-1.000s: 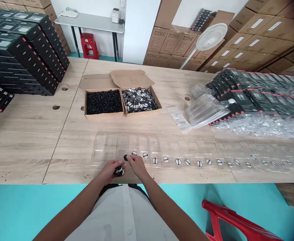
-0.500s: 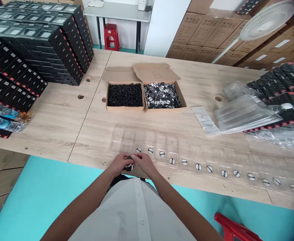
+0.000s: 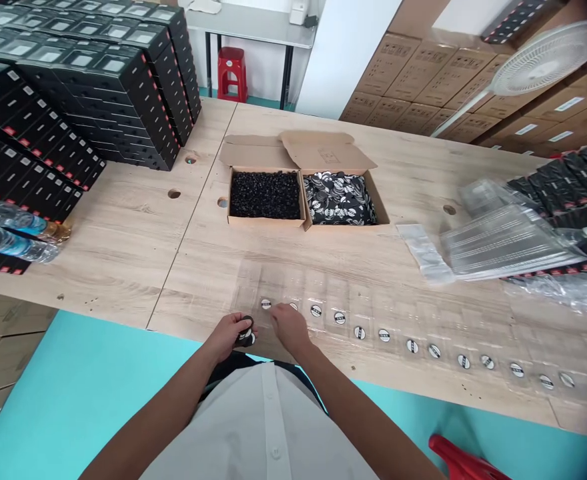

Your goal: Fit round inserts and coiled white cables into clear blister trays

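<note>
My left hand (image 3: 227, 335) is curled around a small stack of black round discs (image 3: 246, 331) at the near edge of the wooden table (image 3: 138, 267). Just to its right, my right hand (image 3: 289, 327) rests fingers-down on a row of clear plastic trays (image 3: 323, 293), next to the leftmost placed disc (image 3: 266, 304). A line of black-and-white discs (image 3: 383, 335) runs off to the right inside the trays. What the right fingers hold, if anything, is hidden.
Two open cardboard boxes stand mid-table: small black parts (image 3: 266, 195) and black-and-white discs (image 3: 338, 198). Black product boxes (image 3: 73, 87) are stacked at the left, clear bags (image 3: 498, 240) and more packs at the right. Water bottles (image 3: 8, 230), a fan (image 3: 543, 57) and cartons surround.
The view has shifted left and down. My right hand has moved away from my left hand to the tray row, where one more disc now lies at the left end.
</note>
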Demonstrator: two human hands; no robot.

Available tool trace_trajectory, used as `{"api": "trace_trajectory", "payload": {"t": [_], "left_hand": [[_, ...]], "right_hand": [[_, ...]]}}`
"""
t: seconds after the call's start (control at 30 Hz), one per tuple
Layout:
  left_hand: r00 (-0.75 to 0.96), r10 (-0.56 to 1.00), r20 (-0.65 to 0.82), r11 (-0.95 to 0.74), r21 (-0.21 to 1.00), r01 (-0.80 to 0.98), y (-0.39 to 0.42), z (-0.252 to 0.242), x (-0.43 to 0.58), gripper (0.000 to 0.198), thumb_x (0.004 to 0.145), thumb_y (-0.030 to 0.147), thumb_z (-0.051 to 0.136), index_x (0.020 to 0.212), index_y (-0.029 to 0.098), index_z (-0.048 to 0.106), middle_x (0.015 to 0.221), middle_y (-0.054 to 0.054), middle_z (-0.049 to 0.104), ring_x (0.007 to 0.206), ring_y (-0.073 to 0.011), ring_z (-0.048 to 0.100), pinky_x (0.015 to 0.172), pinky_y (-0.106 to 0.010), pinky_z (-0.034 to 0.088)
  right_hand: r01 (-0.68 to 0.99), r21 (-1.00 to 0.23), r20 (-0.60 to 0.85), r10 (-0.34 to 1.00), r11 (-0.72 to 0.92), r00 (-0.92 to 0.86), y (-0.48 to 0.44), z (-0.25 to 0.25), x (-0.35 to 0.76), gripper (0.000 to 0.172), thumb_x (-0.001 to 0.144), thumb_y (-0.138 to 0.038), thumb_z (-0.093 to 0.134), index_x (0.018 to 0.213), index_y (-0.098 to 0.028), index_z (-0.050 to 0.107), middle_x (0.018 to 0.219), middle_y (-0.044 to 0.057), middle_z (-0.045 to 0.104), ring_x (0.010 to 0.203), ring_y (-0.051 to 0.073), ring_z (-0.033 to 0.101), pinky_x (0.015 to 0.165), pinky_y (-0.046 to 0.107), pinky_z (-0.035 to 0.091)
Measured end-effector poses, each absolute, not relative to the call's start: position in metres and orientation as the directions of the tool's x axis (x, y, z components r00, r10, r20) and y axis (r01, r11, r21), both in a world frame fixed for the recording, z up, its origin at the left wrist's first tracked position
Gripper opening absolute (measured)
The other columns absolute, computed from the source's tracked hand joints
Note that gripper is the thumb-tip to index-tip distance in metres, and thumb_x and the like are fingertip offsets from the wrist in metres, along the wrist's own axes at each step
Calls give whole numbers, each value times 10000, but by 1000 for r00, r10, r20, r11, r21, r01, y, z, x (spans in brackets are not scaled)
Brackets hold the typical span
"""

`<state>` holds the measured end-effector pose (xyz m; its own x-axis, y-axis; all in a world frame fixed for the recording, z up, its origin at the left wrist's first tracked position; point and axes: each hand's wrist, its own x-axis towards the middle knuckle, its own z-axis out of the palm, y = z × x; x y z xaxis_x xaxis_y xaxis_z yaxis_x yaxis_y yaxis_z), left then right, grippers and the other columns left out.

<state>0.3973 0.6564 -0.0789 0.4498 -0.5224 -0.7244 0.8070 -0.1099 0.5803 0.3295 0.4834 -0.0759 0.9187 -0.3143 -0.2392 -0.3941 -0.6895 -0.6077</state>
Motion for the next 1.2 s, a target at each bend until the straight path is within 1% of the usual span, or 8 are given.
{"api": "trace_trajectory", "payload": {"t": [0.1,0.23,0.33,0.47,0.57,0.83,1.0,1.2], "left_hand": [[414,-596,-688,-143,599,788,662,-77,405,227,626,230,744,809,140,646,837,-92,714,694,-167,652,636,-279,488],[403,-675,-619,-179,666,724,665,-76,414,227,651,241,729,839,123,682,780,-87,707,657,-156,635,595,-256,452],[404,-663,-630,-206,673,710,671,-77,419,277,641,266,754,864,123,672,764,-85,705,652,-163,636,602,-266,455],[397,-562,-725,-208,589,781,686,-80,423,322,625,267,768,888,142,631,759,-80,705,668,-171,652,629,-283,475],[405,-529,-746,-152,552,820,695,-80,424,290,607,210,746,861,150,619,796,-85,709,724,-183,666,661,-289,484],[330,-746,-578,-86,575,813,664,-63,413,404,593,84,659,992,146,670,794,-37,679,692,-136,606,607,-219,429],[135,-839,-527,-166,484,859,632,-53,393,528,558,33,642,1064,181,661,918,-24,678,771,-140,613,624,-207,437],[-57,-804,-592,-374,429,822,603,-39,366,556,544,50,685,1082,191,671,943,-58,696,723,-162,629,552,-216,404]], "right_hand": [[-426,-615,-295,-308,-663,904,496,-72,323,272,892,-240,484,973,-209,741,974,88,716,921,207,630,800,299,441],[-464,-821,-384,-281,-331,880,515,-66,330,323,895,-378,489,959,-184,739,817,46,727,818,197,650,773,300,476],[-453,-866,-409,-220,-213,885,524,-67,347,306,850,-369,520,839,-177,757,690,22,707,729,195,647,730,299,492],[-401,-804,-272,-328,-438,905,525,-75,365,292,871,-307,502,924,-190,765,870,69,729,845,219,647,796,331,488],[-275,-640,-197,-193,-718,961,524,-75,364,305,866,-190,505,1083,-197,720,1000,100,703,930,229,622,845,344,468],[-73,-660,-93,-16,-747,996,531,-40,320,463,706,-340,777,1135,-248,629,1284,63,607,1178,242,511,1017,390,377],[-281,-660,-135,-258,-697,957,523,-37,289,297,669,-265,815,903,-223,638,1100,18,686,1062,215,560,920,337,391],[-488,-634,-108,-556,-600,824,524,-57,243,471,506,-303,908,893,-234,650,1007,-5,700,952,213,587,867,322,391]]}}
